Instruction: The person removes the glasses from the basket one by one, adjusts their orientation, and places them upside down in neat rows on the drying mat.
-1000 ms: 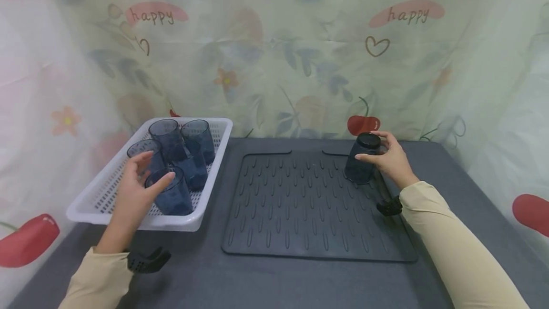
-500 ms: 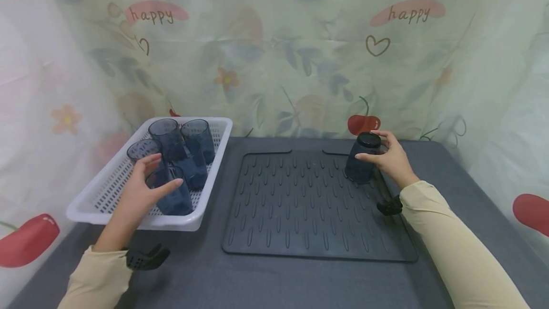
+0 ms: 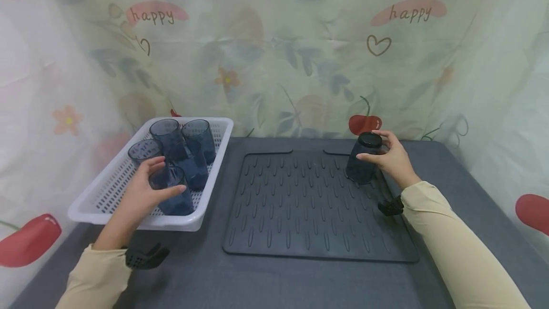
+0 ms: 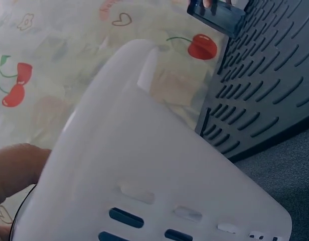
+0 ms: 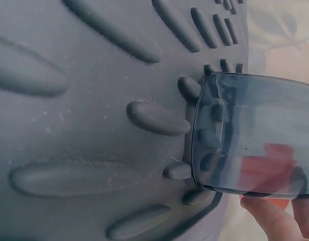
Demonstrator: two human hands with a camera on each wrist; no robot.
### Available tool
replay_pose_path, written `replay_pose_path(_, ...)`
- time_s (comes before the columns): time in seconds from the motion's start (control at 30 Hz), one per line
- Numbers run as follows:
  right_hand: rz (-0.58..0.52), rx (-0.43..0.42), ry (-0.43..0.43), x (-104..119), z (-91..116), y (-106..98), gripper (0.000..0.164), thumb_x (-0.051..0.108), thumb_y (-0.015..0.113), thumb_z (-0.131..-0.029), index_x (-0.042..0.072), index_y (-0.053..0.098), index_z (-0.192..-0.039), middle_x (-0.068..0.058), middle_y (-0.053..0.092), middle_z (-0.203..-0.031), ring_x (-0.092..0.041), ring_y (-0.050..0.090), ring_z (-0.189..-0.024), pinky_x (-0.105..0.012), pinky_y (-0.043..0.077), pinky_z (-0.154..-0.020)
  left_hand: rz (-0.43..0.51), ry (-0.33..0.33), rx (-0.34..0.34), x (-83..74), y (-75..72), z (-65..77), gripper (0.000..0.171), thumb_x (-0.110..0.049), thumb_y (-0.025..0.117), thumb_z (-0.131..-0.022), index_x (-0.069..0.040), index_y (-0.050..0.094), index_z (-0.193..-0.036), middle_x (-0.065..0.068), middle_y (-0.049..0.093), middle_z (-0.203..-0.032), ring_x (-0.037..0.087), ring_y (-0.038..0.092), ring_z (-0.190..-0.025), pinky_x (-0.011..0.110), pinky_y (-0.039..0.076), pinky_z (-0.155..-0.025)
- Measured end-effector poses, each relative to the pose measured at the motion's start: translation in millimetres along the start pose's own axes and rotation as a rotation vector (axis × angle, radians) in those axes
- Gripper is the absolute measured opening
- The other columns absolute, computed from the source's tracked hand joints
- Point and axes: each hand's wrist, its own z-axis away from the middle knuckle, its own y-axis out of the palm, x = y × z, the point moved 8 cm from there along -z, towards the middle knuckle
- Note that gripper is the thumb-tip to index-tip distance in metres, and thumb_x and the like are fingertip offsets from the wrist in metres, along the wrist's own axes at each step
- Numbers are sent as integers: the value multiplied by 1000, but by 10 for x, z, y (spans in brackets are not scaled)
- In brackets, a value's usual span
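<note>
At the far right corner of the black drying mat (image 3: 300,204), my right hand (image 3: 393,160) holds an upside-down blue-tinted drinking glass (image 3: 361,168), thumb and fingers on either side near its base. In the right wrist view the rim of this glass (image 5: 255,135) is right at the mat's ridges. My left hand (image 3: 143,190) is over the white basket (image 3: 81,209), thumb and fingers spread about the rim of the nearest glass (image 3: 177,204), which stands upright. In the left wrist view the basket wall (image 4: 144,150) hides most of that glass, and fingers (image 4: 19,168) show at the left.
Several more blue glasses stand or lean in the basket, among them a back right glass (image 3: 199,139) and a left glass (image 3: 146,151). A grey cloth (image 3: 266,283) covers the table. A printed curtain (image 3: 274,61) closes off the back and sides.
My left hand has shifted a little to the right over the nearest glass, its thumb moving across the rim. The right hand and its glass stay in place.
</note>
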Motion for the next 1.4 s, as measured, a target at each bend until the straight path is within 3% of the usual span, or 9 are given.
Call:
replay_pose_path(0.37,-6,4,2,5,4,6,95,36,83,-75,17,27,-150,-21,35,-151,-40,46,-128,-31,45,-72,-34,-48,58,55,33,-56,110,-33,83,-76,-5,11,-154,28,21,-155,48,23,-140,68,28,-105)
replay_pose_path(1.0,-18,5,5,-15,-2,-3,97,37,84,-74,17,27,-150,-20,34,-152,-41,43,-133,-36,45,-79,-133,-107,121,113,60,-75,109,-40,82,-74,1,17,-151,32,31,-147,49,35,-130,64,38,-101)
replay_pose_path(1.2,-15,7,4,-15,15,-4,97,38,83,-74,17,27,-150,-20,33,-152,-43,40,-134,-42,45,-85,-107,-96,111,86,69,-60,105,-35,83,-75,2,19,-150,33,34,-144,47,37,-130,62,38,-101)
replay_pose_path(1.4,-20,6,-1,4,10,8,95,37,83,-75,17,27,-150,-20,39,-147,-41,46,-128,-34,45,-75,-92,-89,106,84,61,-41,104,-35,82,-75,2,20,-150,34,38,-141,47,39,-129,61,39,-100)
